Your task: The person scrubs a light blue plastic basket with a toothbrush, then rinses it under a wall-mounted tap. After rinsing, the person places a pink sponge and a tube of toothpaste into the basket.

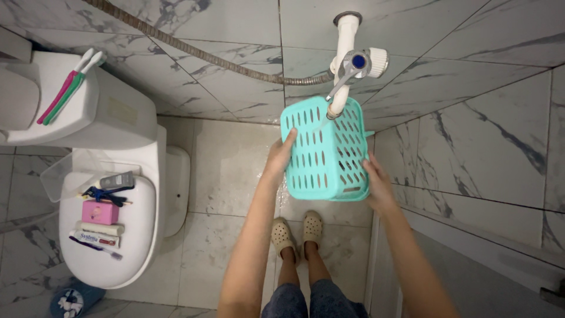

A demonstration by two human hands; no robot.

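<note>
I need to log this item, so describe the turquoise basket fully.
The turquoise basket is a rectangular container that looks like plastic, its walls pierced by rows of oval slots. It is held tilted under the white wall tap, whose spout reaches its upper edge, above the wet tiled floor. The left hand grips its left side, the right hand its lower right corner. Whether anything lies inside cannot be seen.
</note>
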